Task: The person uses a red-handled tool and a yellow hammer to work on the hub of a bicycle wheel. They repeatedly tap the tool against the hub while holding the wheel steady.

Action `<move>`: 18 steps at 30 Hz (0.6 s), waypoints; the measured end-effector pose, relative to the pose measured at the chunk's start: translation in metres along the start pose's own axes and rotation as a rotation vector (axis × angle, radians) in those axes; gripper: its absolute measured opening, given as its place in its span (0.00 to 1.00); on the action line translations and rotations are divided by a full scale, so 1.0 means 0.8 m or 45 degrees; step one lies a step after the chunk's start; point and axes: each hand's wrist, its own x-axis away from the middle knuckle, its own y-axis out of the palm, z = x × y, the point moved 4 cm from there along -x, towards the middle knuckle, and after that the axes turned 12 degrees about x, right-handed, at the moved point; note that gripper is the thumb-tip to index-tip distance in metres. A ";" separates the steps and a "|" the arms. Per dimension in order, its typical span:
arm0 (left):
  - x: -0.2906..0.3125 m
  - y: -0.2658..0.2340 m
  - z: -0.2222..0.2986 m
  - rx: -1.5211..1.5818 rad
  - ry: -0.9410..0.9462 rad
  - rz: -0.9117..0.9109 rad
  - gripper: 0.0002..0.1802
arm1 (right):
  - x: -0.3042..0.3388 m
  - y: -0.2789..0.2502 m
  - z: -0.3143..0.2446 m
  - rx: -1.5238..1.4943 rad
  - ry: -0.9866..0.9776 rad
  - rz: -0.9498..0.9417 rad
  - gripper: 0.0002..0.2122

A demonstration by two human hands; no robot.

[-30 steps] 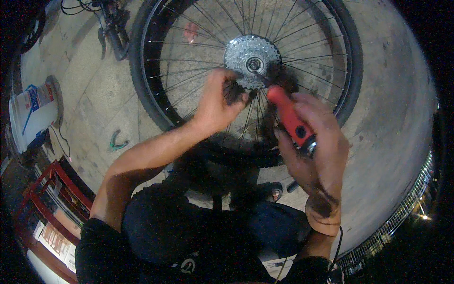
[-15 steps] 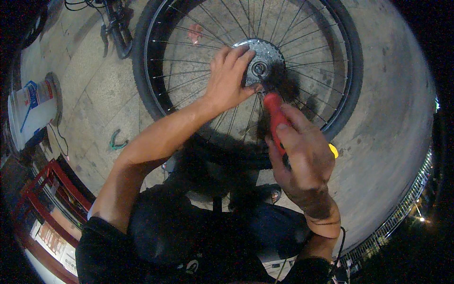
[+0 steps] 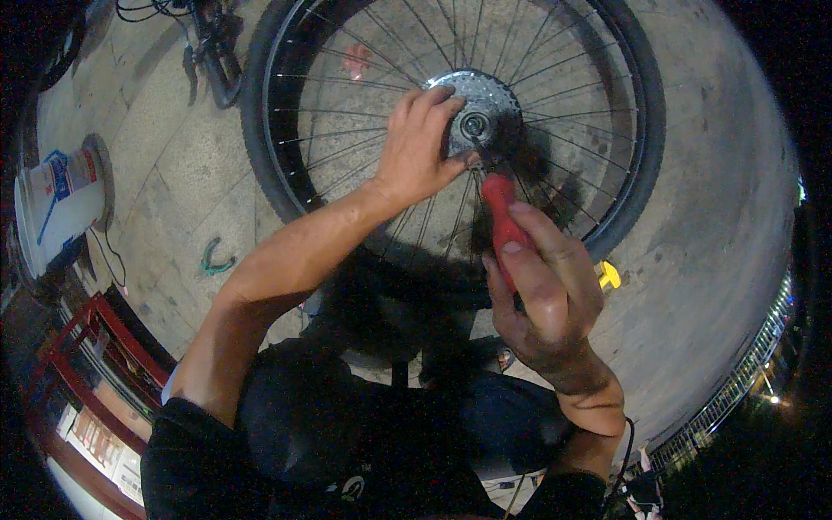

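Note:
A bicycle wheel (image 3: 258, 130) with a dark tyre and thin spokes lies flat in front of me. At its hub is a grey rear cassette (image 3: 494, 94). My left hand (image 3: 418, 143) grips the cassette's left side, fingers over the far-left edge and thumb at the near edge. In my right hand (image 3: 555, 295) is a red-handled screwdriver (image 3: 500, 204), angled from lower right toward the hub. Its dark shaft reaches the near part of the cassette beside my left thumb. Shadow hides exactly where the tip touches.
On the paved floor (image 3: 165, 182) at left lie green-handled pliers (image 3: 217, 257). A white bucket (image 3: 65, 204) stands farther left, near a red metal frame (image 3: 65, 347). Bicycle handlebar parts (image 3: 212, 56) lie at the upper left. A yellow object (image 3: 610, 276) sits right of my right hand.
My right hand and the screwdriver have shifted slightly left, showing more of the yellow object. My left hand stays on the cassette, nearly unmoved.

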 end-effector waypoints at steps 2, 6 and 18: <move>-0.001 0.000 0.002 -0.046 0.021 -0.014 0.43 | -0.008 -0.004 -0.001 -0.022 0.029 -0.031 0.24; 0.000 0.002 -0.002 -0.039 0.024 0.014 0.44 | -0.016 -0.010 0.004 -0.009 0.043 -0.062 0.23; -0.009 -0.001 0.010 -0.129 -0.142 -0.042 0.47 | 0.006 -0.067 0.052 -0.036 0.463 0.177 0.16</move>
